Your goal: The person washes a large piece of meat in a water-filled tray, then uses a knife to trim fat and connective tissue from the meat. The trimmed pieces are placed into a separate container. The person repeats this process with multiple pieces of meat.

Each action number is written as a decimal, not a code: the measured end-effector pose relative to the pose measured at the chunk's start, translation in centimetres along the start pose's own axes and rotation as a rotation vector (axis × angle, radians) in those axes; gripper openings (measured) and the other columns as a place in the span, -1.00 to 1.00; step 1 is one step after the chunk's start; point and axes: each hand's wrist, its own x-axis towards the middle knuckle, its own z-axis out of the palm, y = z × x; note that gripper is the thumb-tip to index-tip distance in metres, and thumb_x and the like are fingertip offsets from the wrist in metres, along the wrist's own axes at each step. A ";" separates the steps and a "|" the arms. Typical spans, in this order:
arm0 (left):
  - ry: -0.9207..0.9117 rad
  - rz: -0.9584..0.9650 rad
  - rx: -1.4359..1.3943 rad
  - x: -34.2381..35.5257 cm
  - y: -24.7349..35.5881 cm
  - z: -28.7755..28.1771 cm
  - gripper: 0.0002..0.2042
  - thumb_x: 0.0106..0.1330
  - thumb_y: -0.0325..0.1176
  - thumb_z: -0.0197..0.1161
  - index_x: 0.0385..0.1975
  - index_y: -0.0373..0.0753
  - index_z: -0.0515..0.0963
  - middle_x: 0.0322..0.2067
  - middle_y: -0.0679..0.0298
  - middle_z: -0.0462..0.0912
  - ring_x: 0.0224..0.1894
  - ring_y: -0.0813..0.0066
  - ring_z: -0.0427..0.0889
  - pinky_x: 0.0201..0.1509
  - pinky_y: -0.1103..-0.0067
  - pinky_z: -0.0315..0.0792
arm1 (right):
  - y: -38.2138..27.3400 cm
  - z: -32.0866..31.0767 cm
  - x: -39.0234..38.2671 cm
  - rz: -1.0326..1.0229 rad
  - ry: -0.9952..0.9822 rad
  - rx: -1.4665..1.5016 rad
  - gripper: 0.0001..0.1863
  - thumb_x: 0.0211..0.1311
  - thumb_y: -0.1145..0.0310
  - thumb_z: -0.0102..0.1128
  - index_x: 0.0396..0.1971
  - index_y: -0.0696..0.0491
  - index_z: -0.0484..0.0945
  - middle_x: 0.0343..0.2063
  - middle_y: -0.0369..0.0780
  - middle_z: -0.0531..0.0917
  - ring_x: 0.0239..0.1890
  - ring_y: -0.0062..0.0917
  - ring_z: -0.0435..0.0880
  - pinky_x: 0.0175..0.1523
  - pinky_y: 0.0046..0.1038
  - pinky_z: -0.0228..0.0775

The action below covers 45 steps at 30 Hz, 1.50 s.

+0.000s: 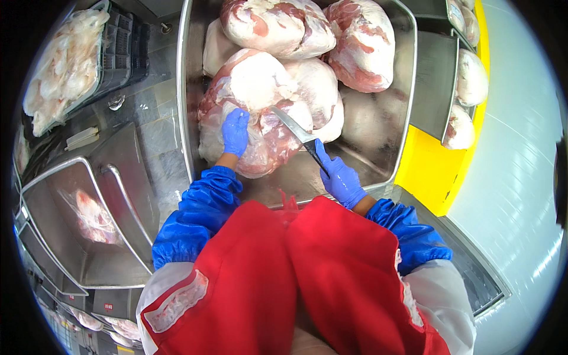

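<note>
A large steel bin [408, 77] holds several big raw meat cuts with white fat and red flesh. My left hand [235, 133], in a blue glove, grips clear plastic wrap [228, 155] on the front meat cut [266, 148]. In my right hand [340, 177], also blue-gloved, is a black-handled knife [294, 126], its blade pointing up-left, with the tip at the same cut's surface, right of my left hand. Behind lie another cut [272, 23] and one at the back right [361, 47].
At upper left stands a black crate [123, 47] of pale bagged pieces; below it, a steel cart [112, 260] with one bagged piece [92, 216]. At right are a yellow board [426, 171], steel containers [432, 77] with meat, and a white wall [520, 177].
</note>
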 end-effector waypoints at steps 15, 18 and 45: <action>-0.380 0.101 0.670 2.4 5.1 0.3 -0.74 0.12 -0.19 -0.05 -0.46 -0.23 0.50 -0.38 0.00 0.53 -0.30 0.02 0.51 -0.20 0.26 0.36 | -3.1 -16.2 12.1 -0.155 -0.593 -0.082 -0.58 -0.21 0.34 0.02 -0.20 0.00 0.50 -0.65 -0.11 0.55 -0.64 -0.37 0.53 -0.49 -0.38 0.36; -0.330 0.127 0.632 2.1 4.9 0.4 -0.74 0.13 -0.19 -0.06 -0.48 -0.22 0.50 -0.39 0.01 0.53 -0.31 0.03 0.50 -0.21 0.25 0.36 | -3.7 -15.1 13.0 -0.198 -0.551 -0.077 -0.60 -0.23 0.31 0.05 -0.24 0.01 0.51 -0.68 -0.13 0.54 -0.68 -0.38 0.51 -0.50 -0.39 0.35; -0.367 0.226 0.622 3.6 1.6 -1.0 -0.75 0.10 -0.20 -0.03 -0.44 -0.24 0.49 -0.34 0.04 0.52 -0.25 0.09 0.47 -0.13 0.32 0.33 | 0.9 -0.6 3.3 -0.173 -0.057 0.408 -0.44 0.14 0.18 -0.04 0.13 0.04 0.13 -0.35 0.10 0.50 -0.33 -0.05 0.50 -0.23 -0.21 0.32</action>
